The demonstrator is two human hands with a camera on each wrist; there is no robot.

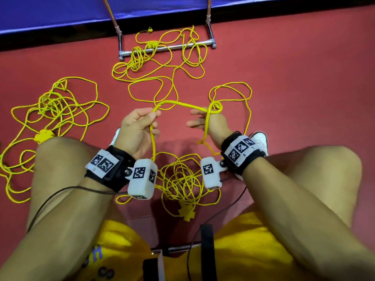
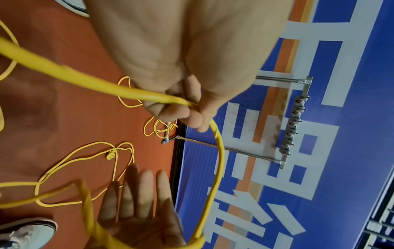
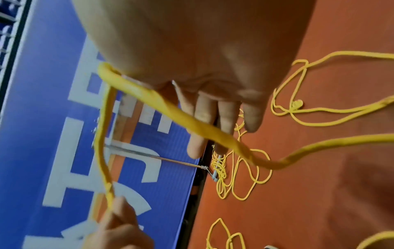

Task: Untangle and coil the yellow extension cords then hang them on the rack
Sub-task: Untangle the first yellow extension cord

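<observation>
So the yellow cord being worked on is held up between the two hands, over the near-middle of the red floor. The lifted span runs roughly side to side, arching up a bit, then drops down to a loose pile between the knees. Left hand has its fingers and thumb pinched on the cord. Right hand has its fingers spread out straight, with the cord looped over the base of the hand near the thumb, more draped than gripped. My worry: that small twist by the right hand could cinch into a real knot if the left pulls hard, and since the right isn't clamping anything the loop could just slide off. More tangled cords lie at the floor's left side and up at the far edge, draped across the base of the rack, so dragging slack could snag those too.
</observation>
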